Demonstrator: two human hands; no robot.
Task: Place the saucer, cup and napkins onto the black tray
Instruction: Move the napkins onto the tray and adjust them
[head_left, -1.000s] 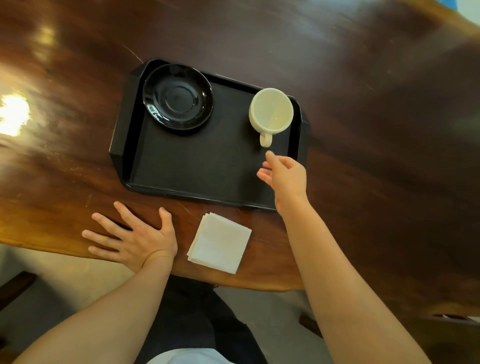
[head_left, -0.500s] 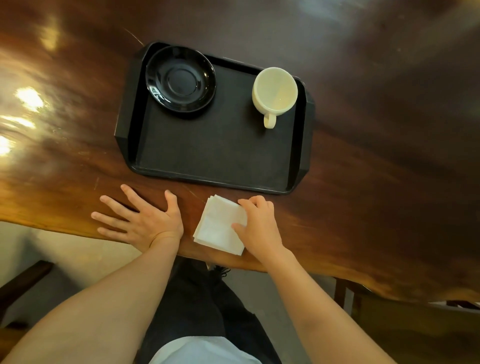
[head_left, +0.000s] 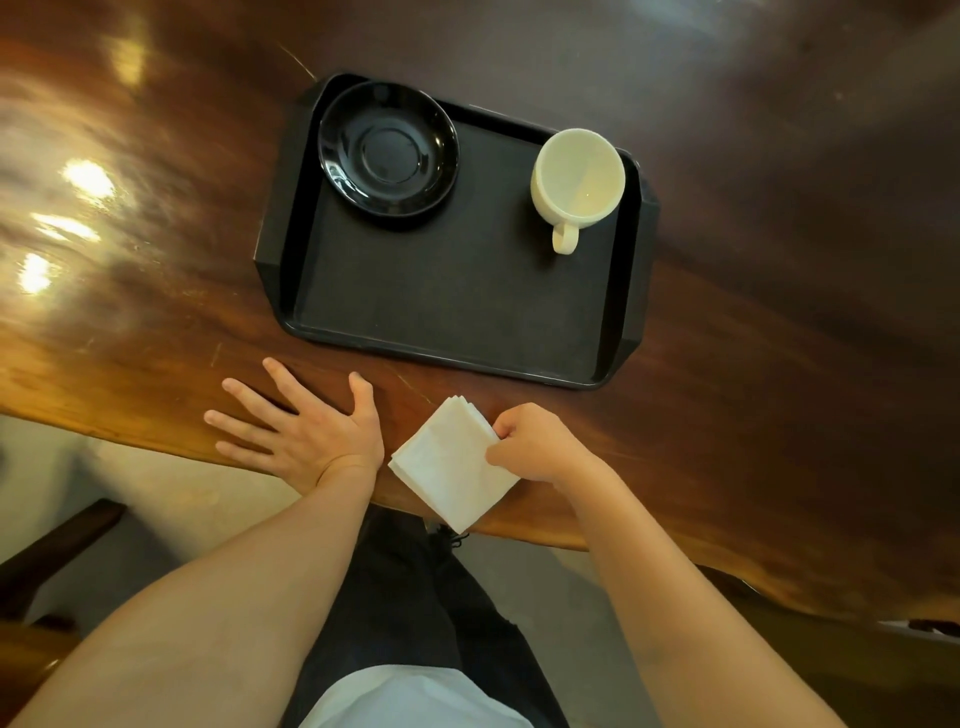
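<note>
The black tray (head_left: 447, 306) lies on the wooden table. A black saucer (head_left: 388, 154) sits in its far left corner. A cream cup (head_left: 577, 179) stands upright in its far right corner, handle towards me. A stack of white napkins (head_left: 447, 465) is at the table's near edge, in front of the tray, its lower corner overhanging the edge. My right hand (head_left: 540, 444) pinches the stack's right corner. My left hand (head_left: 306, 431) rests flat on the table left of the napkins, fingers spread.
The wooden table (head_left: 156, 218) is glossy with light glare at the left. Its near edge runs just below my hands. The near half of the tray floor is bare. A dark chair part (head_left: 57, 551) shows at the lower left.
My right hand came back from the cup on the tray, reached the napkins and now pinches their right corner. The stack has turned and lifted slightly. My left hand stayed flat.
</note>
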